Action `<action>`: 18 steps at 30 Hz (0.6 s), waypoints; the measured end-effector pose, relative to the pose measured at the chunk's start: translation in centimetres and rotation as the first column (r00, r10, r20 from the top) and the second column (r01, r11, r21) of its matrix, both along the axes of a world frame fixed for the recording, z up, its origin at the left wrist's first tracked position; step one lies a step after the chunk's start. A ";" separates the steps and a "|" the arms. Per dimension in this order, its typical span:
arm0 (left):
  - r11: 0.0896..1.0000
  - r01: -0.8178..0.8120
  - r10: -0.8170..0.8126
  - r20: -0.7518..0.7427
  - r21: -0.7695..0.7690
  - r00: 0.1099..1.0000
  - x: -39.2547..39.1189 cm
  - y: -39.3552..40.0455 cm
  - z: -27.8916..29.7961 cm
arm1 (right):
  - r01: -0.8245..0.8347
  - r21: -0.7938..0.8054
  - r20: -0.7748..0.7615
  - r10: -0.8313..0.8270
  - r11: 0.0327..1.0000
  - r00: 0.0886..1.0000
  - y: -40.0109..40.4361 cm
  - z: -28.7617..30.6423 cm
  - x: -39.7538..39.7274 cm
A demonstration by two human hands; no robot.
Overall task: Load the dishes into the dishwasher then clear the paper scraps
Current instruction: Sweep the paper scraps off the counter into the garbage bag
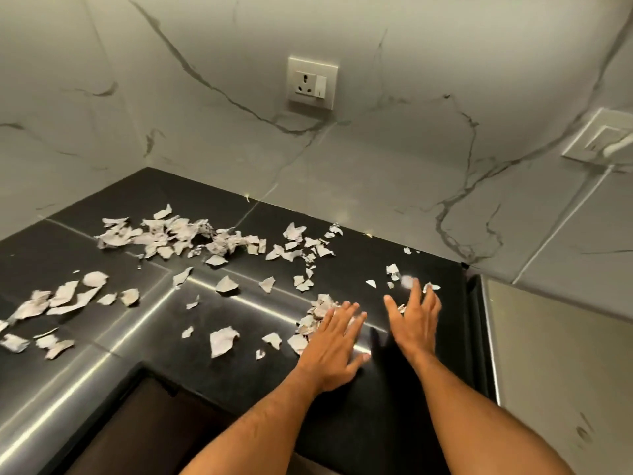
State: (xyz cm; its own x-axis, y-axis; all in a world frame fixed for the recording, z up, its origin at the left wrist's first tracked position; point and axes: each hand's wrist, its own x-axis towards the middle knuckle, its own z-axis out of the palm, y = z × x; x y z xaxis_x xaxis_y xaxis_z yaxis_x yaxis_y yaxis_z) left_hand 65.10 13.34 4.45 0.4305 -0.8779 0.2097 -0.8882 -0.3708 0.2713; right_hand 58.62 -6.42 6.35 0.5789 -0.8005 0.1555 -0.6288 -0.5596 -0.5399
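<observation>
On the glossy black stone counter (394, 389), I'm seeing my left hand (334, 344) lying flat, fingers straight, against a small heap of torn white paper scraps (317, 317); my right hand (416, 320), fingers spread, is grasping nothing. More scraps are lying leftward.

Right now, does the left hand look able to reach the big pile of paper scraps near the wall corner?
Probably yes. The left hand lies flat by nearer scraps, and only bare black counter and loose scraps separate it from the big pile. It would need a long stretch, though.
</observation>
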 end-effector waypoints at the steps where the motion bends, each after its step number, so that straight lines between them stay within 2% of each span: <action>1: 0.999 0.028 -0.029 0.024 0.033 0.999 0.6 -0.8 -0.3 | 0.025 0.001 -0.023 -0.025 1.000 0.999 -1.4 -0.4 0.3; 5: 0.990 0.083 -0.090 0.053 0.115 0.995 2.7 -2.6 -0.8 | 0.126 0.072 -0.109 -0.118 0.989 0.987 -5.6 -1.5 2.1; 7: 0.986 0.103 -0.113 0.071 0.131 0.991 3.5 -2.6 -0.7 | 0.143 0.044 -0.153 -0.134 0.989 0.979 -6.2 -1.4 3.3; 9: 0.981 0.113 -0.122 0.054 0.155 0.991 5.6 -3.4 -0.9 | 0.101 0.039 -0.188 -0.092 0.994 0.978 -7.1 -1.8 6.0; 14: 0.975 0.101 -0.121 0.087 0.198 0.989 9.0 -2.5 -1.0 | -0.121 0.016 -0.231 0.122 0.992 0.965 -4.5 -1.9 10.4; 18: 0.976 0.005 -0.027 0.097 0.218 0.995 13.3 0.0 -0.7 | -0.246 -0.003 -0.252 0.237 0.969 0.938 -0.3 -1.9 13.9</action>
